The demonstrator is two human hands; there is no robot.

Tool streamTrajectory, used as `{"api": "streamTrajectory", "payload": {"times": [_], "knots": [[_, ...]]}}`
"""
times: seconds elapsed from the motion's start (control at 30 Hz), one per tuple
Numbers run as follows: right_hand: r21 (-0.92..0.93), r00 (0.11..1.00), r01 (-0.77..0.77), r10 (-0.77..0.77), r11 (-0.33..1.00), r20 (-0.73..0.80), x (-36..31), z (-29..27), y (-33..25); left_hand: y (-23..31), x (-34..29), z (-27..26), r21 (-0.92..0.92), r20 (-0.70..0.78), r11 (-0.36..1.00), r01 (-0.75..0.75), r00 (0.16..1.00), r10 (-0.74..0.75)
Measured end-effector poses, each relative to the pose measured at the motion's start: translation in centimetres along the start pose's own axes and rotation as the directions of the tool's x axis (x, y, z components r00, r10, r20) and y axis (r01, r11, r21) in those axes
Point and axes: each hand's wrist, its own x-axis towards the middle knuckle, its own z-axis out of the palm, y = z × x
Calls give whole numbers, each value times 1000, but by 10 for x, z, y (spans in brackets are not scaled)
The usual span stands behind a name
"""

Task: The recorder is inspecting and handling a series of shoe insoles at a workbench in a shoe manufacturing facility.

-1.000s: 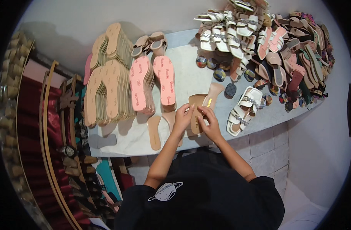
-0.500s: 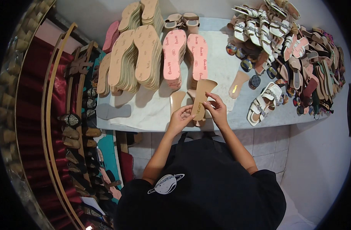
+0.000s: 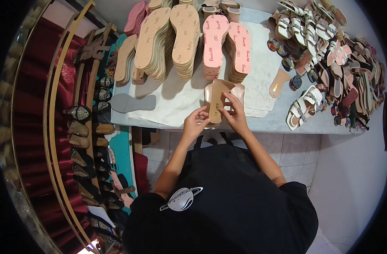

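Note:
Between both hands, close to the table's near edge, is a tan insole piece (image 3: 216, 100) with gold lettering along it. My left hand (image 3: 196, 122) pinches its lower left edge with thumb and fingertips. On the opposite side, my right hand (image 3: 235, 115) grips the right edge, fingers bent over the lettered face. Shiny tan pieces (image 3: 239, 90) show from beneath and beside it, partly covered by the insole and my fingers. Just beyond stand two stacks of pink printed sole boards, the left stack (image 3: 215, 40) and the right stack (image 3: 240, 46).
Tall stacks of beige sole boards (image 3: 153, 38) fill the table's far left. A grey sole shape (image 3: 134, 103) lies near the left edge. Another lettered insole (image 3: 279, 83) and white sandals (image 3: 304, 106) lie right, before a large sandal heap (image 3: 329, 55). Shoe racks (image 3: 89, 127) stand left.
The view has shifted, so the table's contents appear farther right and higher. Held in both hands throughout, the insole is now more upright in view and overlaps the shiny pieces on the table.

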Motion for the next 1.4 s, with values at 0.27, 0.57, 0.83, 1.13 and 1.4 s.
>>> {"api": "streamTrajectory", "payload": {"times": [0.27,0.57,0.83,1.13,1.4], "knots": [[21,1000,13,-13,1000,9,-3,16,26,-7,-11,-13,739,99,592,-322,921,377],[0,1000,-19,19,1000,6,1,19,32,-12,-12,-11,805,22,556,-206,948,318],[18,1000,-20,20,1000,14,-1,18,34,-14,-12,-7,796,26,565,-218,944,328],[34,999,-25,24,999,28,-1,19,36,-12,-11,-4,799,7,569,-196,948,317],[-8,998,-18,19,1000,67,2,17,38,-11,-8,-3,807,20,551,-212,943,333]]}}
